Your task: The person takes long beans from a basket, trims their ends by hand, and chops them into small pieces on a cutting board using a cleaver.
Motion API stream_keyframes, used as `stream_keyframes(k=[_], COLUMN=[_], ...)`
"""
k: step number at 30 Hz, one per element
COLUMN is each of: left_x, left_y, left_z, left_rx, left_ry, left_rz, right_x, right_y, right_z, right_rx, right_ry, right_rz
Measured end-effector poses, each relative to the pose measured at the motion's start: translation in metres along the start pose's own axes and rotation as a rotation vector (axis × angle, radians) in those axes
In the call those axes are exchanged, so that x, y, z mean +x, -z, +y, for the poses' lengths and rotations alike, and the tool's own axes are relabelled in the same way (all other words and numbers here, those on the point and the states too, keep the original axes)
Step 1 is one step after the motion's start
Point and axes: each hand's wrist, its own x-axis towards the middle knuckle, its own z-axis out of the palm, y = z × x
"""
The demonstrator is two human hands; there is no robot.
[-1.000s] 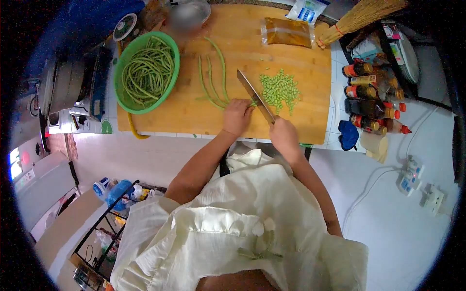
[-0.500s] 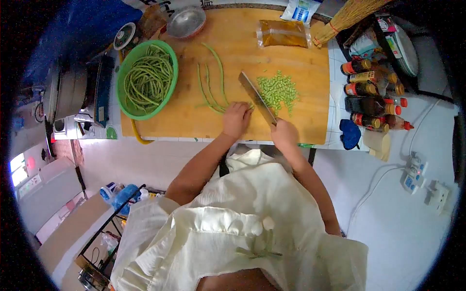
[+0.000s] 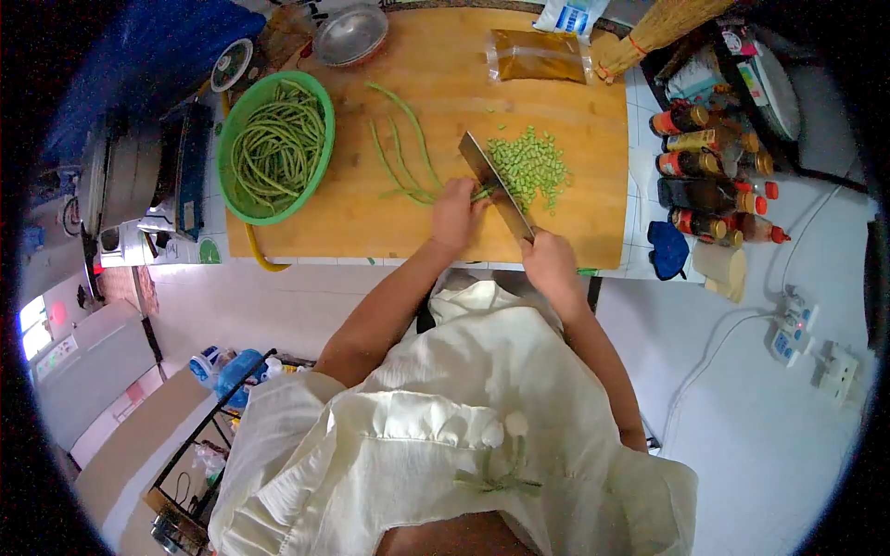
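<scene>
My right hand [image 3: 553,261] is closed around the handle of a broad cleaver [image 3: 496,183], whose blade slants up and left over the wooden board [image 3: 436,56]. Just left of the blade, my left hand [image 3: 454,218] presses a bundle of long green beans [image 3: 405,159] against the board. Their uncut lengths trail away up and to the left, and short ends poke out toward the blade. On the blade's right lies a pile of chopped green beans [image 3: 530,167]. A green basket [image 3: 326,153] of whole long beans stands at the board's left side.
A metal bowl [image 3: 350,37] and a sealed pouch of brown liquid [image 3: 540,57] lie along the board's far side. Beside the pouch rests a straw brush [image 3: 663,35]. Several sauce bottles [image 3: 691,165] and a blue cloth item [image 3: 667,250] are on the right.
The view has shifted slightly. My left hand is angled more upright on the beans, and the cleaver remains beside it at a similar slant.
</scene>
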Motion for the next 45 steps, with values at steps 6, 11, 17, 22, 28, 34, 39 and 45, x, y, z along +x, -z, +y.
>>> stream_keyframes(k=[6, 11, 17, 22, 28, 34, 39, 45], left_x=[-0.013, -0.013, -0.007, -0.012, -0.012, -0.009, -0.012, -0.011], left_y=[0.022, 0.029, 0.029, 0.02, 0.02, 0.028, 0.027, 0.025], left_z=[-0.003, -0.004, -0.003, -0.009, -0.008, -0.008, -0.005, -0.006], left_rx=[0.09, 0.112, 0.101, 0.06, 0.096, 0.129, 0.121, 0.103], left_ry=[-0.148, -0.318, -0.336, -0.34, -0.298, -0.352, -0.305, -0.281], left_rz=[-0.021, 0.023, 0.08, 0.095, 0.051, 0.035, 0.043, 0.07], right_x=[0.001, 0.003, 0.021, 0.02, 0.01, 0.036, 0.027, 0.008], right_y=[-0.003, -0.014, -0.023, -0.029, -0.031, -0.021, -0.008, -0.014], right_z=[-0.003, 0.0, -0.012, -0.018, -0.002, -0.026, -0.019, -0.01], right_rx=[-0.082, -0.085, -0.126, -0.159, -0.157, 0.015, 0.007, -0.013], right_ry=[-0.032, 0.049, -0.007, -0.092, -0.008, -0.084, -0.154, -0.067], right_rz=[-0.06, 0.01, -0.007, -0.027, 0.033, 0.014, 0.018, 0.024])
